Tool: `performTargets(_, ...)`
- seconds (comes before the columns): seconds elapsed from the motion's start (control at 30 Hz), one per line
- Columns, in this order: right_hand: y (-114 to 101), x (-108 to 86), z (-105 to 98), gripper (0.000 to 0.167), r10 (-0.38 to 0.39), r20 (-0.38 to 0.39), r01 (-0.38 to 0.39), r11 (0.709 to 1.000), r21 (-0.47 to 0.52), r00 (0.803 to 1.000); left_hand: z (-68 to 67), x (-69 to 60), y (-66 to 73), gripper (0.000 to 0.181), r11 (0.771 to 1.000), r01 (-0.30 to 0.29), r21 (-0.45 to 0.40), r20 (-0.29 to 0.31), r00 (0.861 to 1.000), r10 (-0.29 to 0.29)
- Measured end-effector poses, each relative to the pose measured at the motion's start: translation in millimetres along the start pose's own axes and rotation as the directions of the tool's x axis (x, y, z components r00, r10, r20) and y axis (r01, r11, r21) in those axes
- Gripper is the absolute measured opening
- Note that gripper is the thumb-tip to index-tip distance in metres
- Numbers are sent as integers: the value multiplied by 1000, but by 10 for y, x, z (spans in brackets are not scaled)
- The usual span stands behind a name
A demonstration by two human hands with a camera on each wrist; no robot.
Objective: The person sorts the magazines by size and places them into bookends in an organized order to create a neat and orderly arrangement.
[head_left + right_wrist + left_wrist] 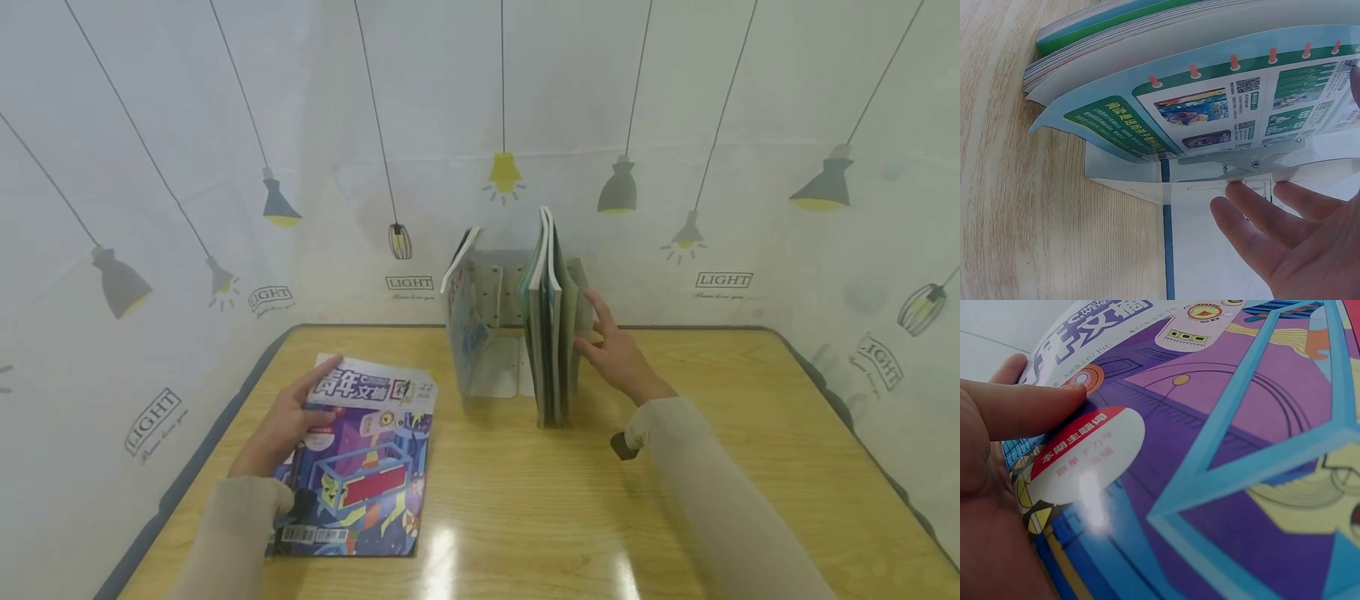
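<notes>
In the head view my left hand [281, 425] grips the left edge of a purple magazine [382, 429], thumb on its front cover. In the left wrist view that thumb [1029, 409] presses on the glossy cover. A pale desktop book rack [498, 367] stands at the back middle. Several thin magazines [551, 333] stand upright at its right side, and another upright magazine [459, 325] is at its left. My right hand [618, 358] is at the rack's right end. Its fingertips [1225, 212] touch the end plate [1125, 187]; its thumb, partly out of frame, is beside the outermost magazine.
All this is on a yellow wood-grain table [480, 492] with a dark edge. A white curtain [450, 100] printed with hanging lamps surrounds the table's back and sides. Between the upright magazines, the rack shows a gap with its base plate visible.
</notes>
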State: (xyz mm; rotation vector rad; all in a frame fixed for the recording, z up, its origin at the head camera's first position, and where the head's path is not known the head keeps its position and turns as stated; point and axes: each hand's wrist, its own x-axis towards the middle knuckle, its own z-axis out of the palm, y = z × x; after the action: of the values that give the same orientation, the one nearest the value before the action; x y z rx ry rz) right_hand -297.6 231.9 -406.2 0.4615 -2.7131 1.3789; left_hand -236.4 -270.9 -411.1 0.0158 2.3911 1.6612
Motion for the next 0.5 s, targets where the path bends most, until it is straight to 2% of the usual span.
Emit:
performTargets(0.13,-2,-1,4,79,3,6,-3,1000,23,1000,14,-23,60,81,1000,-5,3,16,1000,5)
performTargets(0.2,-2,-3,3,79,9,10,-9,1000,26,1000,26,-36,93,81,1000,-25,3,29,999,25)
performTargets(0.5,14,-19,-3,78,2,8,-2,1000,22,1000,130,-99,236,81,987,-158,-26,37,987,159)
